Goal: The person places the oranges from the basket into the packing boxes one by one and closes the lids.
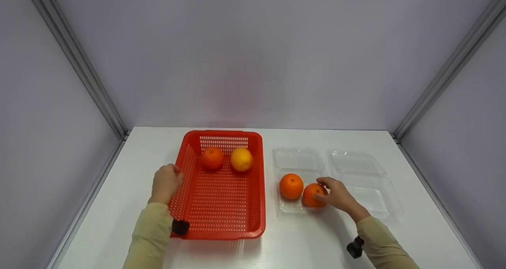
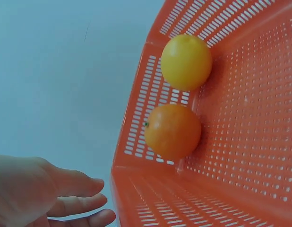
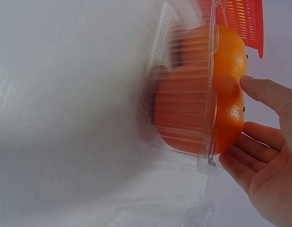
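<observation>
My left hand (image 1: 165, 183), its fingers loosely bent, is beside the left rim of a red plastic basket (image 1: 259, 190). In the left wrist view its fingertips (image 2: 102, 217) lie outside the rim; contact is unclear. Inside the basket's far end sit an orange (image 1: 212, 158) and a yellow-orange citrus fruit (image 1: 241, 159). My right hand (image 1: 339, 196) holds an orange (image 1: 312, 194) by its sides, thumb and fingertips around it, in a clear plastic clamshell box (image 3: 184, 113). Another orange (image 1: 291, 186) sits left of it in the same box, whose lid (image 1: 298, 159) is folded back.
A second clear clamshell box (image 1: 369, 197) lies unfolded to the right, with its lid (image 1: 352, 162) toward the back. Everything stands on a white table (image 1: 106, 225), enclosed by pale walls (image 1: 245, 55) at the back and both sides.
</observation>
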`<state>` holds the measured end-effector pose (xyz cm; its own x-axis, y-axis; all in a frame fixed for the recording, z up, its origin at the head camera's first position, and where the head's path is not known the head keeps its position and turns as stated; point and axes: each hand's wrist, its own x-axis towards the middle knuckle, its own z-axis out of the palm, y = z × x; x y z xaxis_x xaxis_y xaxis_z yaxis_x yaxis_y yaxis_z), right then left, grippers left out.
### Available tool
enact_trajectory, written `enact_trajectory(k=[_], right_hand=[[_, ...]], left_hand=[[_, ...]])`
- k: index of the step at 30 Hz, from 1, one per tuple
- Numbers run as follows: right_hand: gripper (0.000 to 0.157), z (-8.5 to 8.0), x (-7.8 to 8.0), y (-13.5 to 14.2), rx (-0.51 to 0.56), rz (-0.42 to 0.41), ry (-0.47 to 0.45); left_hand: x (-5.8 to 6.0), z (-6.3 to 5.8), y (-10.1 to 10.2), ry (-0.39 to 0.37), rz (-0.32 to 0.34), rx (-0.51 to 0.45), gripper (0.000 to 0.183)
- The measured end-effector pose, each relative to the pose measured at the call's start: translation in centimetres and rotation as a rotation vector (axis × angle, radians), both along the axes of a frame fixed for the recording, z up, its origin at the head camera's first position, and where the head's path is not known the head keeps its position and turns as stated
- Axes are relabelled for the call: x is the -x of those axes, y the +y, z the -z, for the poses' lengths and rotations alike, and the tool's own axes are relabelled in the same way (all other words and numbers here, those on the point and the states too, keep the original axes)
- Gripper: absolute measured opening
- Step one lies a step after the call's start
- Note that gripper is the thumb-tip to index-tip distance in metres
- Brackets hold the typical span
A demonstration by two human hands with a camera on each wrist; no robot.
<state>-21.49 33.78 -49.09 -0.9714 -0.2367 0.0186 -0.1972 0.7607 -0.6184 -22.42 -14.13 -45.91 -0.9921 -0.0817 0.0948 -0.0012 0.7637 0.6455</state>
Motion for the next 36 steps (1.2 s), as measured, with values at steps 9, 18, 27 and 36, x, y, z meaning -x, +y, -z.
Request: enact_trajectory(k=[9, 18, 27, 36], right_hand=[[0.045, -0.3, -0.1, 0.1, 0.002, 0.018, -0.012], [0.041, -0.4, -0.1, 0.3, 0.012, -0.008, 0.017], [0.038, -0.2, 0.2, 0.4, 0.019, 0.018, 0.034], [0.031, -0.3, 0.6, 0.5, 0.027, 0.100, 0.036]], left_hand=[[-0.4, -0.2, 2.0, 0.021, 0.022, -0.033, 0.021], [-1.1, -1.0, 5.5, 0.053, 0.087, -0.155, 0.020], [-1.9, -1.9, 9.4, 0.098, 0.195, -0.214, 0.016], [-2.3, -1.2, 13.5, 0.096, 0.296, -0.161, 0.013]])
